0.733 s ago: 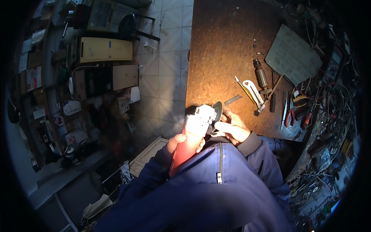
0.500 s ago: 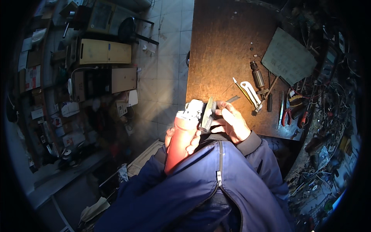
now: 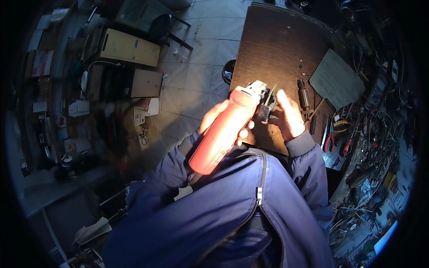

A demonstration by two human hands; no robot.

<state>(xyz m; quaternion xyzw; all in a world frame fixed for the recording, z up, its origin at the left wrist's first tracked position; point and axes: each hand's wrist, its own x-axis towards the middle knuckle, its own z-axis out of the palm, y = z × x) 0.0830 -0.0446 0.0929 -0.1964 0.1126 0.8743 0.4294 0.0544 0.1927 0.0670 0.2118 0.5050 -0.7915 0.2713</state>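
Note:
A red angle grinder [image 3: 220, 135] slants over the near edge of the bench, its metal gear head [image 3: 256, 88] up and to the right. My left hand [image 3: 213, 118] is wrapped round its body, with fingertips showing on the right side. A thin disc [image 3: 271, 95] is seen nearly edge-on at the head, beside a dark guard [image 3: 264, 112]. Just right of the disc is my right hand [image 3: 291, 119], its thumb raised and apart from the bent fingers. Those fingers are close to the guard; whether they touch it is unclear.
On the wooden bench [image 3: 268, 49] lie a dark cylindrical motor part [image 3: 304, 96], a greenish board [image 3: 337, 80] and red-handled pliers [image 3: 329, 142]. Tangled wires and clutter fill the right side. Left, across the tiled floor, stand a stool [image 3: 161, 27] and cabinets [image 3: 130, 47].
The grinder has moved up and right and tilted further over the bench. My right hand has shifted the same way, and its thumb has come away from the disc.

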